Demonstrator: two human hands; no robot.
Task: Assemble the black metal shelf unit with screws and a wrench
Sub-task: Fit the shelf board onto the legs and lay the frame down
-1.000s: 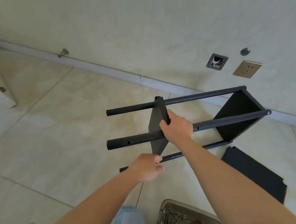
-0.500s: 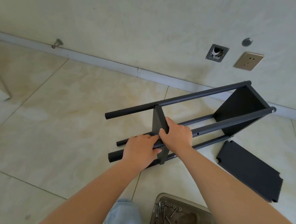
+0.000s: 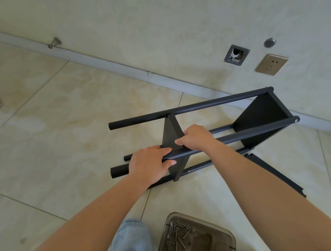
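No readable text, labels, brands or numbers on anything in view.

Both forearms are bare from the lower frame edge up to the wrists, with no sleeve in sight. The left hand (image 3: 151, 165) and right hand (image 3: 196, 136) wear no gloves, rings or watch. At 6 o'clock a knee (image 3: 132, 242) shows in pale, faded blue denim, its cloth creased in soft folds.
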